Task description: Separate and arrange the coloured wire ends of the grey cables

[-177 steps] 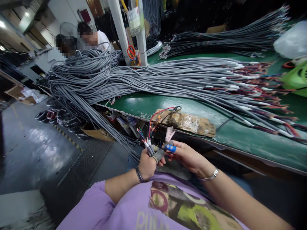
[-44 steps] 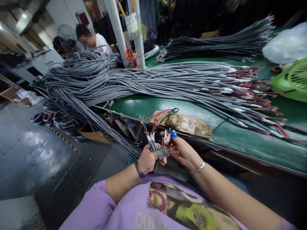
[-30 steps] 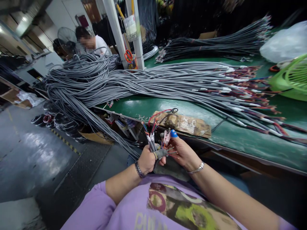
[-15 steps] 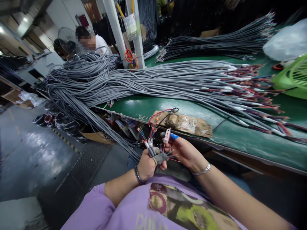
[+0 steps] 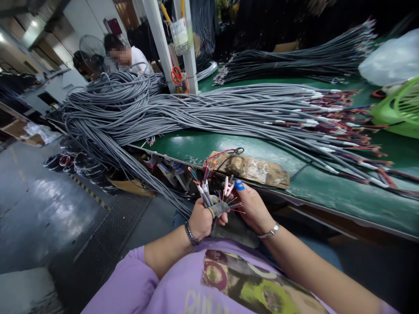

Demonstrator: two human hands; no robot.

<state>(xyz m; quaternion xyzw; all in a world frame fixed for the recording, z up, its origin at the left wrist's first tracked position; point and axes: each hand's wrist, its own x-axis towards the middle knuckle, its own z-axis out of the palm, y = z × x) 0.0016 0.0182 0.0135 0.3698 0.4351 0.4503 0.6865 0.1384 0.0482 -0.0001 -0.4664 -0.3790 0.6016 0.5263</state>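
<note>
Our left hand (image 5: 201, 219) grips grey cables (image 5: 206, 198), right hand (image 5: 254, 206) pinches pink clip (image 5: 228, 188), crumpled plastic (image 5: 36, 130) in cardboard box (image 5: 13, 125), far left

Left grip (image 5: 201, 219) holds grey cables (image 5: 205, 198); right grip (image 5: 254, 210), pink clip (image 5: 227, 188).

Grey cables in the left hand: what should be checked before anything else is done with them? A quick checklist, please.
1. Grip on the grey cables: ok, the left hand is closed around them.
2. Pink clip in hand: ok, at the fingertips of the right hand.
3. Coloured wires lined up: not ok, they splay in different directions.
4. Right thumb covered: ok, a blue cover is on its tip.
5. Every wire end bare and undamaged: cannot tell, too small.
</note>
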